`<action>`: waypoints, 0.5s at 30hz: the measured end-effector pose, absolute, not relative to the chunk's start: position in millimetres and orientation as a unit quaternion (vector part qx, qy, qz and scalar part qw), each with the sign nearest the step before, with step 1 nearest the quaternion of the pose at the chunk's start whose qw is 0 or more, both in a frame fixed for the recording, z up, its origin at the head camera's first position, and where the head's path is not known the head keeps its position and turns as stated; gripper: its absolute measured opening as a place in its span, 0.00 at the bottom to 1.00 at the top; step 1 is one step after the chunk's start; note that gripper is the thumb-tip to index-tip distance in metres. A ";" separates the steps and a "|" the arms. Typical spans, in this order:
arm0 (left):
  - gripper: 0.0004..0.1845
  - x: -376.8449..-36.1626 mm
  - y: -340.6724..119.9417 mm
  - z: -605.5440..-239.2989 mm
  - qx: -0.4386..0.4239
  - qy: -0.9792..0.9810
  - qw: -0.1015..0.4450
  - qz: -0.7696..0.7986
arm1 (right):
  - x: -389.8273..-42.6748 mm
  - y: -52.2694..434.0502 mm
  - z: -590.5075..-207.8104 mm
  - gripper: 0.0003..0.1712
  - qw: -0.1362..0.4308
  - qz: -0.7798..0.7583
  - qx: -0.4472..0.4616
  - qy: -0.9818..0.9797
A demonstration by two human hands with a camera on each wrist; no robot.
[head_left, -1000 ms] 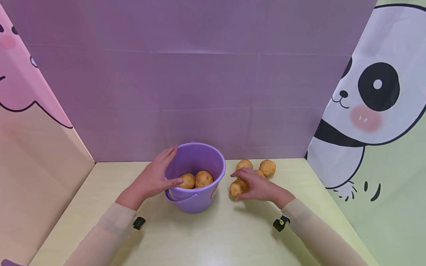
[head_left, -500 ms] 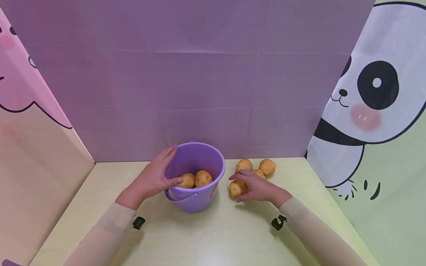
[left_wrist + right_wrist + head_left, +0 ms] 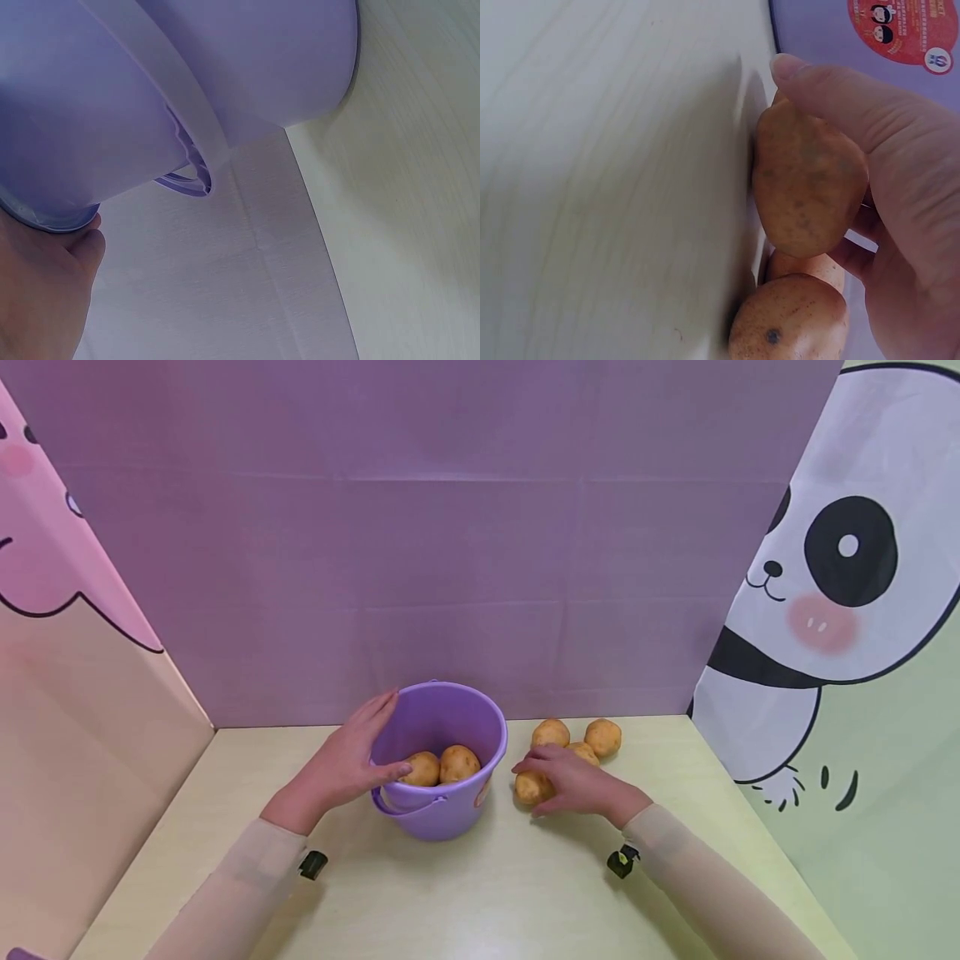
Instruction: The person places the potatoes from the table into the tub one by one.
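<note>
A purple bucket [image 3: 442, 817] stands at the middle of the table, with two potatoes [image 3: 459, 764] visible inside. My left hand [image 3: 347, 767] holds its left rim, the thumb over the near edge and the fingers along the far left edge. To the right of the bucket, my right hand [image 3: 573, 783] grips a potato [image 3: 533, 787] from above, thumb on the near side, fingers on the far side. In the right wrist view, the thumb lies along a potato [image 3: 810, 180] low over the table, with another potato [image 3: 791, 319] close by.
Behind my right hand lie more potatoes, one at the back [image 3: 551, 732], one farther right [image 3: 603, 738], and one partly hidden by the hand [image 3: 584, 752]. The bucket's handle [image 3: 408, 810] hangs down at its front left. A purple backdrop [image 3: 465, 543] rises behind the table.
My right hand has edged left and its fingers have drawn in around the potato. My left hand and the bucket stay in place.
</note>
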State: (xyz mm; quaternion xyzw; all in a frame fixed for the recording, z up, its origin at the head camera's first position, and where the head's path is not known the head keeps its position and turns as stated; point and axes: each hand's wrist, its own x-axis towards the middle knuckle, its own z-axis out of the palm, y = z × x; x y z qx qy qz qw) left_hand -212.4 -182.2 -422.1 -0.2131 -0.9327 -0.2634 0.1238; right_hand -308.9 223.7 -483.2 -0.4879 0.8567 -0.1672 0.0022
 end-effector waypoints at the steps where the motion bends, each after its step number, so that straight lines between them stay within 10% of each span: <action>1: 0.59 -212.4 -182.1 -422.2 -0.213 -0.933 0.124 -0.264 | -309.1 223.0 -484.1 0.39 0.003 -0.164 -0.488 0.857; 15: 0.57 -212.0 -181.7 -422.8 -0.210 -0.934 0.124 -0.263 | -310.4 218.6 -491.6 0.38 0.010 -0.148 -0.484 0.863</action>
